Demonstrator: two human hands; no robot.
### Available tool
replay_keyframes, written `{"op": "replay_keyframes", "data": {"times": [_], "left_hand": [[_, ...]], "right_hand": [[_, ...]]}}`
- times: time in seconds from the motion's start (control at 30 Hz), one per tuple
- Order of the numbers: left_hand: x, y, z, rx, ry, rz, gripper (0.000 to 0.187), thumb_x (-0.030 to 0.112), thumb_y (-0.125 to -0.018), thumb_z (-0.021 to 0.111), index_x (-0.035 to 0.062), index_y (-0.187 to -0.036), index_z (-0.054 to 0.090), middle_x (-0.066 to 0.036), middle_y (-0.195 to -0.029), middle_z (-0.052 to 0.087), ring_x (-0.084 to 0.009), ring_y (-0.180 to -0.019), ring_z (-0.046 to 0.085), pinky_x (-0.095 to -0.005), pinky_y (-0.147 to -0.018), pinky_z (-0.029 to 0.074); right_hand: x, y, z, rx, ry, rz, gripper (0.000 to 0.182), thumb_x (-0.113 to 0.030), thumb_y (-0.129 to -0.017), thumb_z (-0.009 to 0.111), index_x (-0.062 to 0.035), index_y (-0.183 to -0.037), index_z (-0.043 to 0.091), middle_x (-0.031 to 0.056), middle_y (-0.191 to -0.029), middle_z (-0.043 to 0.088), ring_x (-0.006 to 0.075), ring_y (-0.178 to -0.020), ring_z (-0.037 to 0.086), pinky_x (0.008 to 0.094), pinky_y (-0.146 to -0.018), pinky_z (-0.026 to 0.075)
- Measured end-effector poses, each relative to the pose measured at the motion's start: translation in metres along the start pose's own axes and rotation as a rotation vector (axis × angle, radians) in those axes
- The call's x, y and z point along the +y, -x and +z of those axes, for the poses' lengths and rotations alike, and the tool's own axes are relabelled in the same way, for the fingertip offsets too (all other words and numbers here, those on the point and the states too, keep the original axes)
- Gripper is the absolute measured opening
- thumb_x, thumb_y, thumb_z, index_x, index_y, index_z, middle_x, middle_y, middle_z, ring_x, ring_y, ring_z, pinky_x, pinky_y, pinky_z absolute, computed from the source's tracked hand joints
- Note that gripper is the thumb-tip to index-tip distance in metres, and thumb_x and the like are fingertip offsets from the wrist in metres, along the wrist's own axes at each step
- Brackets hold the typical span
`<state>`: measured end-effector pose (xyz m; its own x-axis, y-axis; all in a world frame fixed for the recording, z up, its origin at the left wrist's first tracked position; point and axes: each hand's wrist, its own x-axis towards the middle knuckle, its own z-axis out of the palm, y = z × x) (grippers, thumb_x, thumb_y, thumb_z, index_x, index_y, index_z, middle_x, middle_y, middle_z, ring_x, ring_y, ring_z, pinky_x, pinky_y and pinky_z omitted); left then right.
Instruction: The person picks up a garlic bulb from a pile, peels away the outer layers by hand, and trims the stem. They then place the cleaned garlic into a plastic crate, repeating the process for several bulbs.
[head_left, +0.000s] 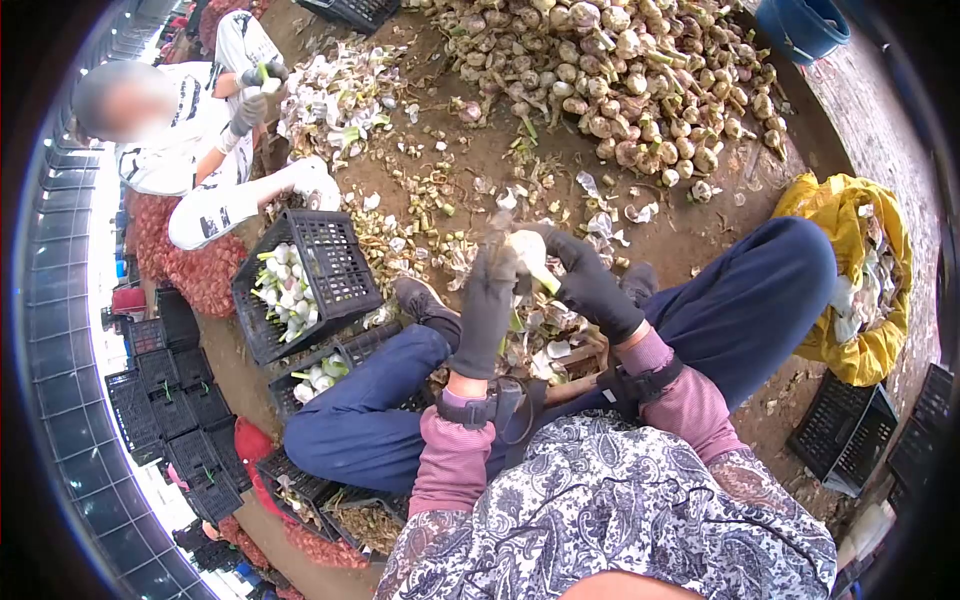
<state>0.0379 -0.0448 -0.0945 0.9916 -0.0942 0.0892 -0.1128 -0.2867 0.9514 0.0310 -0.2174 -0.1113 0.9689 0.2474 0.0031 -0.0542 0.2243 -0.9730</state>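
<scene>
A white garlic bulb [526, 250] with a short green stem is held between my two gloved hands, above the floor between my legs. My left hand [490, 290], in a dark grey glove, has its fingers closed against the bulb's left side and root end. My right hand [590, 278], also gloved, pinches around the stem side on the right. Beneath them lie loose peels and trimmings [545, 350]. Whether a tool sits in either hand cannot be made out.
A co-worker [190, 130] sits at the upper left beside peelings. A large garlic pile [600, 80] lies ahead. Black crates, one [335, 250] with garlic, stand at left. A yellow sack [888, 330] and a black crate [835, 425] are at right; a blue bucket [800, 30] is farther off.
</scene>
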Motion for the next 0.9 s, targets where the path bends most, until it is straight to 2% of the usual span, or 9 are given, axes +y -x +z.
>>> {"op": "replay_keyframes", "data": {"times": [0.1,0.13,0.27,0.37,0.47,0.6,0.67,0.77,0.9], "left_hand": [[0.043,-0.005,-0.007,0.028,-0.317,0.026,0.033,0.021,-0.095,0.071,-0.0001,-0.119,0.062,-0.01,-0.111,0.066,-0.017,-0.097,0.065,-0.0322,-0.086,0.052],[0.038,-0.005,-0.006,0.016,-0.106,-0.091,0.033,0.013,-0.087,0.077,-0.0004,-0.115,0.065,-0.012,-0.11,0.068,-0.0216,-0.096,0.067,-0.0357,-0.085,0.053],[0.052,-0.007,-0.004,0.005,-0.526,0.156,0.022,0.013,-0.086,0.075,0.0015,-0.103,0.069,-0.016,-0.098,0.071,-0.031,-0.089,0.07,-0.0393,-0.079,0.054],[0.043,-0.006,0.003,0.011,-0.499,0.09,0.018,0.013,-0.085,0.075,0.0023,-0.097,0.069,-0.017,-0.092,0.071,-0.0333,-0.081,0.07,-0.0413,-0.074,0.054],[0.052,-0.003,0.01,0.022,-0.777,0.062,0.014,0.013,-0.084,0.075,0.0019,-0.092,0.069,-0.018,-0.084,0.07,-0.0353,-0.076,0.069,-0.0429,-0.069,0.053],[0.016,-0.008,0.003,0.001,-0.296,-0.167,0.014,0.014,-0.087,0.072,0.0013,-0.087,0.067,-0.011,-0.078,0.07,-0.0237,-0.07,0.069,-0.036,-0.062,0.052],[0.01,-0.011,-0.007,-0.049,0.135,-0.428,0.014,0.015,-0.089,0.071,0.0014,-0.086,0.067,-0.006,-0.077,0.07,-0.0166,-0.068,0.068,-0.0317,-0.06,0.052],[0.013,-0.005,-0.014,0.05,0.396,-0.437,0.012,0.013,-0.09,0.068,0.0016,-0.09,0.067,-0.002,-0.081,0.069,-0.0091,-0.067,0.065,-0.0256,-0.06,0.052],[-0.047,0.016,-0.014,-0.246,0.141,-0.437,0.022,0.01,-0.089,0.067,-0.0029,-0.106,0.069,-0.007,-0.094,0.07,-0.0151,-0.087,0.068,-0.0281,-0.074,0.055]], "right_hand": [[-0.008,0.0,0.005,0.142,0.116,0.01,0.052,-0.007,-0.083,0.072,-0.0043,-0.133,0.059,0.0126,-0.124,0.064,0.0225,-0.109,0.062,0.0363,-0.094,0.051],[-0.009,0.0,0.006,0.16,0.253,-0.094,0.06,-0.001,-0.083,0.074,-0.0065,-0.14,0.055,0.0051,-0.112,0.062,0.0145,-0.097,0.06,0.0287,-0.086,0.05],[-0.016,0.002,0.005,0.213,0.569,-0.221,0.067,0.007,-0.073,0.063,-0.0059,-0.138,0.055,0.0148,-0.109,0.061,0.0297,-0.098,0.063,0.0352,-0.083,0.051],[-0.012,0.004,0.004,0.222,0.699,-0.248,0.065,0.001,-0.075,0.066,-0.0064,-0.138,0.052,0.0196,-0.109,0.059,0.0398,-0.095,0.061,0.0449,-0.08,0.051],[-0.014,0.003,0.005,0.231,0.792,-0.28,0.062,-0.001,-0.077,0.069,-0.0061,-0.136,0.053,0.0193,-0.109,0.058,0.0396,-0.095,0.061,0.0452,-0.08,0.051],[-0.015,0.004,0.002,0.214,0.798,-0.312,0.056,-0.005,-0.08,0.072,-0.006,-0.133,0.055,0.0188,-0.113,0.061,0.0388,-0.102,0.062,0.0424,-0.085,0.052],[-0.023,0.003,-0.002,0.153,0.522,-0.3,0.055,-0.008,-0.081,0.074,-0.0058,-0.133,0.056,0.0173,-0.119,0.063,0.0341,-0.108,0.063,0.0398,-0.09,0.052],[0.003,-0.001,-0.003,0.124,-0.092,-0.216,0.056,-0.026,-0.091,0.075,-0.0027,-0.137,0.055,0.0126,-0.13,0.064,0.0222,-0.115,0.063,0.0347,-0.098,0.05],[-0.008,0.005,-0.003,0.129,-0.491,-0.108,0.06,-0.037,-0.1,0.064,0.0026,-0.142,0.048,0.0117,-0.13,0.063,0.0168,-0.111,0.063,0.0318,-0.094,0.051]]}}
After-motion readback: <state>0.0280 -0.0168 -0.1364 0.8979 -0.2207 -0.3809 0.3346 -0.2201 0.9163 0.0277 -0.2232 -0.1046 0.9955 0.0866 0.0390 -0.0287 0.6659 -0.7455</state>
